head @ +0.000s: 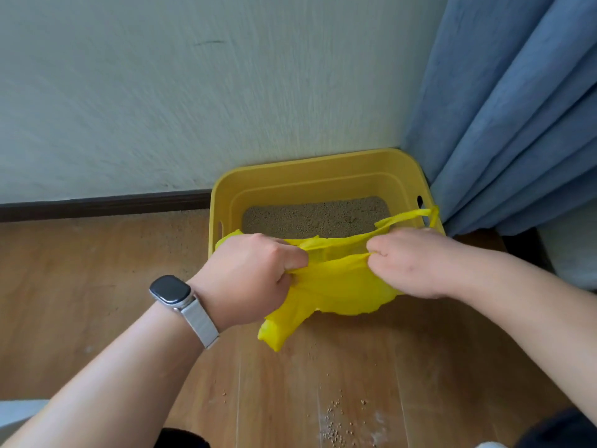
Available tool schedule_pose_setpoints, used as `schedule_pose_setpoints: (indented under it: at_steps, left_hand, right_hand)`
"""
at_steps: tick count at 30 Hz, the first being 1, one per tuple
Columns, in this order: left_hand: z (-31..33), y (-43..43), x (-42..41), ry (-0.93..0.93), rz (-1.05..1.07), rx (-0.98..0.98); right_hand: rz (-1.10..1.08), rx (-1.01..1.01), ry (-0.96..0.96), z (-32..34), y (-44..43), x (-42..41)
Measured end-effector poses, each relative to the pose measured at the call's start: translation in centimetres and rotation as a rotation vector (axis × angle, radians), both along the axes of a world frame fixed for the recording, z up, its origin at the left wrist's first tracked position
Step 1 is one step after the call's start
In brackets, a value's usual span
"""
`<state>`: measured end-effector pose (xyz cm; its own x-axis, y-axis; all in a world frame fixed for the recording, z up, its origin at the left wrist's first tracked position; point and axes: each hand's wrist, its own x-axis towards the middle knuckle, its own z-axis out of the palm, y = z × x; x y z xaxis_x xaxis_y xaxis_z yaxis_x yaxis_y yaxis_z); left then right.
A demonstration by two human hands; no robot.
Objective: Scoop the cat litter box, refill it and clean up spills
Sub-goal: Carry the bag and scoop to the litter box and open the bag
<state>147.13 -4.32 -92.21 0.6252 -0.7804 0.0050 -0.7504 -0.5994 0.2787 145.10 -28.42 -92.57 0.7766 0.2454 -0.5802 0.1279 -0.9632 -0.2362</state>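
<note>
Against the wall, beige granular litter (315,218) fills a yellow plastic box (310,176) while left hand (255,273) and right hand (416,263) clench a crumpled yellow plastic bag (336,286).

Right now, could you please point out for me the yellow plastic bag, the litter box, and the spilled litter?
yellow plastic bag (339,286): head view, on the crumpled middle of the bag.
litter box (310,171): head view, on its far rim.
spilled litter (334,425): head view, on the cluster of grains near the bottom edge.
</note>
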Motion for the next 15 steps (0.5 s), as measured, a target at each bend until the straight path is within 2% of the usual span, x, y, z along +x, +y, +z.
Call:
schedule_pose_setpoints:
  at_steps: [3,7,11,15]
  left_hand:
    - [-0.2,0.2,-0.2,-0.069,0.108,0.065]
    - [-0.4,0.1,-0.3,-0.123,0.161,0.082]
    - [-0.2,-0.5,-1.3,-0.053,0.263,0.184]
    - [0.0,-1.0,-1.5,0.024,0.38,0.309]
  right_hand:
    - [-0.069,-0.014,-0.078,-0.3,-0.8,0.5]
    - [-0.185,0.034,-0.041,-0.3,-1.3,0.5]
    - [-0.251,0.074,-0.069,-0.3,-1.5,0.1]
    - [-0.219,-0.056,-0.148,-1.0,-1.9,0.2]
